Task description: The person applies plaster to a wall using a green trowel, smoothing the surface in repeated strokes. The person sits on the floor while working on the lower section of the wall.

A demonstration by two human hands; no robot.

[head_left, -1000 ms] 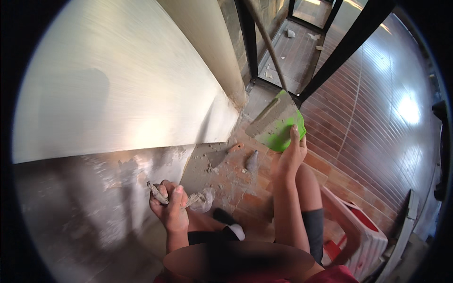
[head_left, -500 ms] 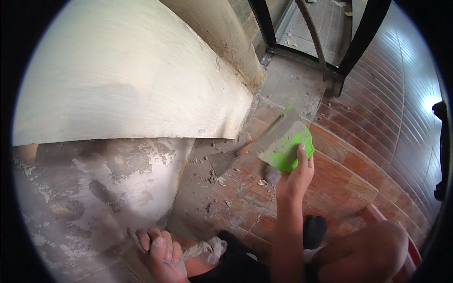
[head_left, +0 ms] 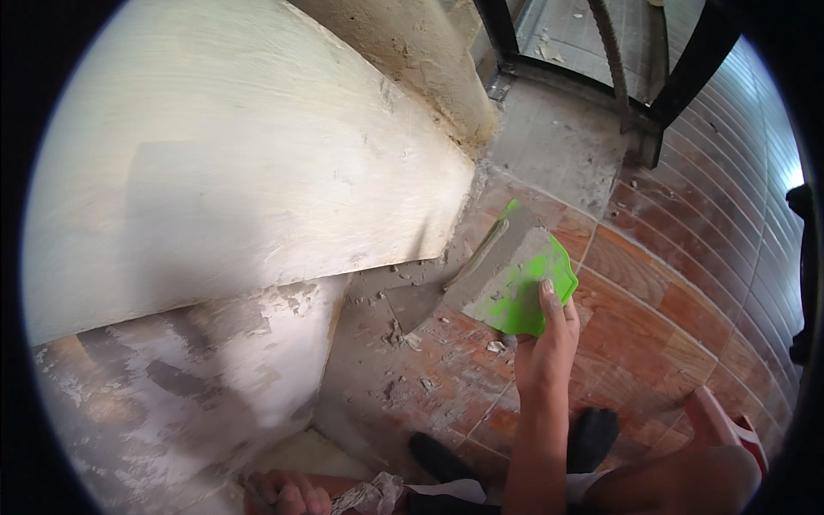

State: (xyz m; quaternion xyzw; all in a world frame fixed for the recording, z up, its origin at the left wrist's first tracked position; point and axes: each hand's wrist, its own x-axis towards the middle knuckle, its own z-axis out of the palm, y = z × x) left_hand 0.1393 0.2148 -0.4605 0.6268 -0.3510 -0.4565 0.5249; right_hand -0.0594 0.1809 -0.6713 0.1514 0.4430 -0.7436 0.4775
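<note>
My right hand (head_left: 549, 343) grips a bright green plastic plaster spreader (head_left: 549, 270), thumb on top. Grey wet plaster coats much of its face, with a thick ridge along the edge nearest the wall. It hangs over the tiled floor, just right of the lower corner of the cream-white plastered wall (head_left: 257, 163). Low at the left, my left hand (head_left: 292, 495) has curled fingers; what they hold, if anything, is hidden. Crumpled clear plastic (head_left: 378, 495) smeared with plaster lies by its wrist.
Beneath the white plaster, a lower wall face (head_left: 180, 386) is patchy grey and white. Plaster crumbs (head_left: 403, 339) litter the reddish tiles (head_left: 644, 343). A black metal frame (head_left: 584, 81) with a rope stands at the back. A pinkish-red stool (head_left: 717, 421) is at lower right, near my dark shoes (head_left: 592, 438).
The view has shifted, so the wall fills more of it. My left hand now sits lower, near the bottom edge. The spreader stays in my right hand, turned slightly.
</note>
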